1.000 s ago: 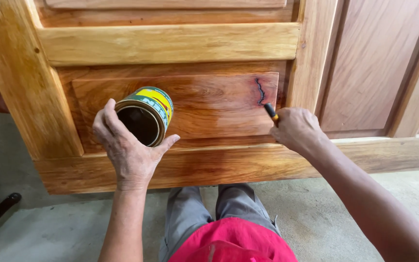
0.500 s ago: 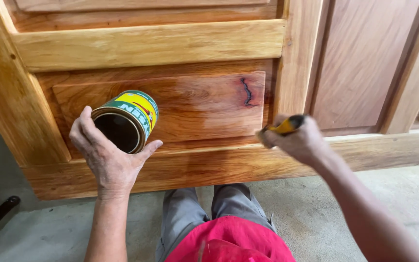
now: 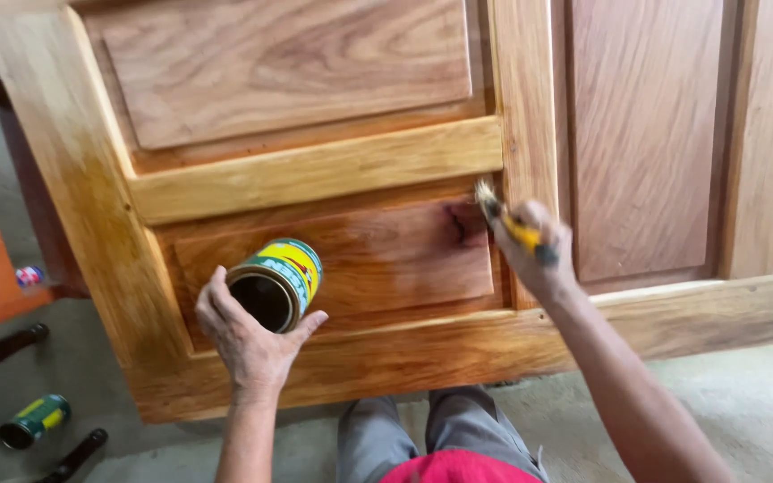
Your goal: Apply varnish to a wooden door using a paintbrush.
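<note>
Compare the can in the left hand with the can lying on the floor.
The held can is gripped by the left hand, tilted, its open mouth towards the camera; the floor can lies on its side on the concrete, untouched. The held can looks wider, the floor can slimmer. Both have green and yellow labels and dark open mouths.

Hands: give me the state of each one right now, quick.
Left hand: closed around an open varnish can, tilted on its side.
Right hand: closed on a yellow-handled brush, bristles at the door panel.
</note>
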